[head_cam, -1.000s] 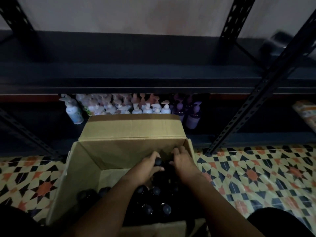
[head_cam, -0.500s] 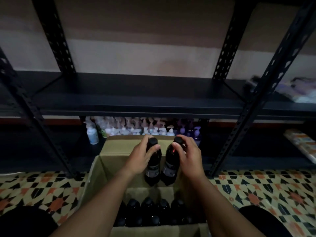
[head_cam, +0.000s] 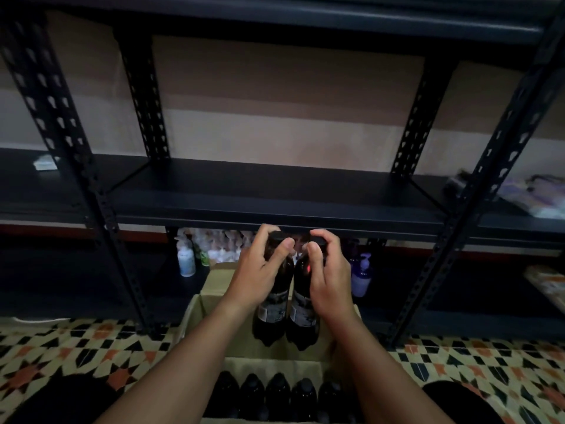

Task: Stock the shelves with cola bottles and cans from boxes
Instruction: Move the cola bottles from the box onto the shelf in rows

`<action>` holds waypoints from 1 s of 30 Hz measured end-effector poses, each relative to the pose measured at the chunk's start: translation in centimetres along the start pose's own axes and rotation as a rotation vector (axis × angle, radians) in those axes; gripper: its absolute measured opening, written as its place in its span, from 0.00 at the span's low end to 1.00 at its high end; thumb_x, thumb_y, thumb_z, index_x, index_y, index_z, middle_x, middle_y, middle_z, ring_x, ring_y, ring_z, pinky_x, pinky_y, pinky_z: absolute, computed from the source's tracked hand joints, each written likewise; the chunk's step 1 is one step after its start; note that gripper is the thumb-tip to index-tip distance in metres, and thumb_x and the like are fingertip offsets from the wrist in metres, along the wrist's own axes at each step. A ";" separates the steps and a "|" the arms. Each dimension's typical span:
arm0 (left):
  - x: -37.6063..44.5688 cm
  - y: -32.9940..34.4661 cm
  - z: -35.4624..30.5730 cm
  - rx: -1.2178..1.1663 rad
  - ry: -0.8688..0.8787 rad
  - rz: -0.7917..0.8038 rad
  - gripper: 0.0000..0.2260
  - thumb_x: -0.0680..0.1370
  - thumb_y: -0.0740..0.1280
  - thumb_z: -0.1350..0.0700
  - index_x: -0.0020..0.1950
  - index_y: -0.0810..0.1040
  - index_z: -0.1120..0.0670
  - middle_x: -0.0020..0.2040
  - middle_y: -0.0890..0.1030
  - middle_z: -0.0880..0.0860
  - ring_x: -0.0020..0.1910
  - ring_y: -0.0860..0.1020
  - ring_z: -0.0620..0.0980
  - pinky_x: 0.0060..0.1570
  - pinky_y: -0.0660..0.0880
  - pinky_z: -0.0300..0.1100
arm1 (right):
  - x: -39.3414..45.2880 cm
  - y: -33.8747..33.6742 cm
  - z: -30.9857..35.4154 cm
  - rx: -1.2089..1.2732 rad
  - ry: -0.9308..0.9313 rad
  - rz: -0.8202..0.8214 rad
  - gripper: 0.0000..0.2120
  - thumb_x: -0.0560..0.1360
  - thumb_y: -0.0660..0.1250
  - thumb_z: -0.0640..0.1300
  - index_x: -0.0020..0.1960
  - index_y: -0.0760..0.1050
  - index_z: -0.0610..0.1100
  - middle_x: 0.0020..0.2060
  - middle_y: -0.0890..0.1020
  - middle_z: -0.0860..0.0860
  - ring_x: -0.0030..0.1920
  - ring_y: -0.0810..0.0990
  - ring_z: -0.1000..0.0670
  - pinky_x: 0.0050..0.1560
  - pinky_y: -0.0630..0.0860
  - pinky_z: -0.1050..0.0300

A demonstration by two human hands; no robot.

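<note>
Dark plastic cola bottle (head_cam: 273,298) in left hand (head_cam: 260,270), twin bottle (head_cam: 301,304) in right hand (head_cam: 328,280); each grip curled round neck; both upright, touching, above open cardboard box (head_cam: 195,313), just below black metal shelf (head_cam: 275,191).

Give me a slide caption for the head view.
Left hand and right hand each lift a cola bottle from the box toward the shelf.

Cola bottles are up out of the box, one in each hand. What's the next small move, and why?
Probably lift both a little higher and forward onto the middle shelf. The left hand and right hand each grip a cola bottle by the neck, caps just below the shelf's front edge, bases above the cardboard box. That shelf bay looks bare.
</note>
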State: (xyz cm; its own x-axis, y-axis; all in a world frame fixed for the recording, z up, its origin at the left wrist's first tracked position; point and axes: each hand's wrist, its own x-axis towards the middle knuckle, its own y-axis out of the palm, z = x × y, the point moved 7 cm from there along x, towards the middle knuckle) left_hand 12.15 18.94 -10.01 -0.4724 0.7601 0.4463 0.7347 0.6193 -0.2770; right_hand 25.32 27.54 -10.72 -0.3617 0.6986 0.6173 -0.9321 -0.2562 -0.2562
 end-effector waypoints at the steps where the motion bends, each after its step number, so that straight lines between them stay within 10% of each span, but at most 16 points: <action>1: 0.2 -0.2 -0.3 0.002 0.002 -0.001 0.11 0.82 0.63 0.41 0.57 0.74 0.48 0.48 0.86 0.45 0.51 0.83 0.41 0.55 0.77 0.41 | 0.2 0.1 0.2 0.006 -0.007 -0.005 0.09 0.84 0.59 0.49 0.64 0.70 0.57 0.45 0.83 0.54 0.42 0.81 0.55 0.44 0.77 0.55; 16: 13.8 -5.2 -6.1 -0.089 0.127 -0.175 0.12 0.82 0.64 0.43 0.51 0.75 0.51 0.42 0.86 0.51 0.43 0.84 0.50 0.49 0.78 0.53 | 15.0 1.6 6.2 0.147 -0.148 -0.024 0.09 0.83 0.63 0.44 0.63 0.76 0.48 0.39 0.83 0.49 0.36 0.81 0.50 0.40 0.78 0.50; 30: 30.3 -19.1 -31.9 -0.118 0.176 -0.252 0.12 0.82 0.65 0.45 0.51 0.78 0.53 0.41 0.86 0.52 0.44 0.84 0.52 0.52 0.79 0.51 | 36.9 -1.2 31.1 0.317 -0.180 0.015 0.09 0.83 0.63 0.42 0.61 0.76 0.49 0.38 0.82 0.44 0.33 0.79 0.47 0.34 0.78 0.49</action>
State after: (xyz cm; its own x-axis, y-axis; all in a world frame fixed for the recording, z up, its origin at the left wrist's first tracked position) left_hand -0.64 23.86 35.94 -0.5629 0.5336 0.6312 0.6613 0.7489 -0.0433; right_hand 12.41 32.83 35.51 -0.3474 0.5719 0.7432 -0.8766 -0.4795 -0.0408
